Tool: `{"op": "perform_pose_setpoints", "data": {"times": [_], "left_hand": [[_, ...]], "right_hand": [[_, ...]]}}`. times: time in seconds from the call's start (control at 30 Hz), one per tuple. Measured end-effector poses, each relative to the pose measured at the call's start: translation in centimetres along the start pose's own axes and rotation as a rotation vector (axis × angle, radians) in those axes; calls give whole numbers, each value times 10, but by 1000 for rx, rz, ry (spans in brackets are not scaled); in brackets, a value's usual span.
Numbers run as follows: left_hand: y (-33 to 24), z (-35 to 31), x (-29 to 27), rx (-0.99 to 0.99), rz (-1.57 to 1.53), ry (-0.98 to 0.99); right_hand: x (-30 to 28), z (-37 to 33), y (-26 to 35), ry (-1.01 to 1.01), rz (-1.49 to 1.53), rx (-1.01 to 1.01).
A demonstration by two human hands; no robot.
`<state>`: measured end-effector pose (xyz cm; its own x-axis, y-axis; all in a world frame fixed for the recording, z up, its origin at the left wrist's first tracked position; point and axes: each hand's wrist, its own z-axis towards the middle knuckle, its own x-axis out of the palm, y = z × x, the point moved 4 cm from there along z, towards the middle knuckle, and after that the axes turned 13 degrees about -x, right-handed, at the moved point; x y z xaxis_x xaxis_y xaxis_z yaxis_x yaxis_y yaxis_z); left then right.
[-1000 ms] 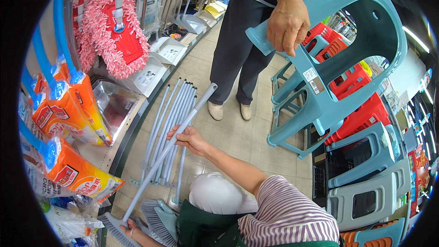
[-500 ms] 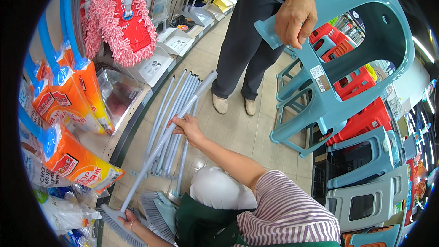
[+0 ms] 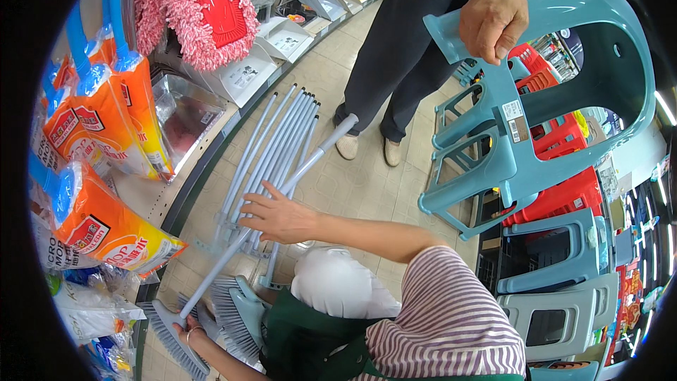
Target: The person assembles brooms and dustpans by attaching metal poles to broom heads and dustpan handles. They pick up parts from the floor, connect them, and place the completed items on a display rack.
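Note:
My left hand point(image 3: 192, 333) grips a grey broom point(image 3: 229, 257) low down, just above its bristled head. Its pole slants up and away to a wider grip at the far end. Over the middle of that pole is my right hand point(image 3: 276, 216), its fingers spread and not wrapped around it; whether it touches the pole I cannot tell. Under and beyond this hand, several pale grey-blue poles point(image 3: 271, 134) with dark tips lie side by side on the floor. A second broom head with grey bristles point(image 3: 236, 314) is beside my left hand, close to my green apron.
Ahead stands a person in dark trousers point(image 3: 384, 49), holding a teal plastic chair point(image 3: 493, 127). Orange mop packs point(image 3: 116, 229), pink mops point(image 3: 211, 28) and dustpans point(image 3: 240, 70) line the left shelf point(image 3: 201, 180). Red, blue and grey stools point(image 3: 553, 317) are stacked at right.
My right hand has come off its grip on the broom pole, moved down toward me and spread its fingers. My left hand keeps hold near the broom head. The view has shifted slightly.

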<state>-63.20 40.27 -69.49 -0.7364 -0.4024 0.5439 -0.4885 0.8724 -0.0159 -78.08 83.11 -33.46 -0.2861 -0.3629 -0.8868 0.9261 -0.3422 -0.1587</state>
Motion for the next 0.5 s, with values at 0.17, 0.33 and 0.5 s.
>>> {"op": "perform_pose_setpoints", "data": {"times": [0.17,0.33,0.5], "left_hand": [[7,-9,-3,32,15,-41],[10,-30,-10,28,-25,21],[-5,-28,-24,-13,21,177]], "right_hand": [[76,-32,-5,390,114,-103],[85,-31,-18,509,550,24],[128,-35,-33,726,855,129]]}}
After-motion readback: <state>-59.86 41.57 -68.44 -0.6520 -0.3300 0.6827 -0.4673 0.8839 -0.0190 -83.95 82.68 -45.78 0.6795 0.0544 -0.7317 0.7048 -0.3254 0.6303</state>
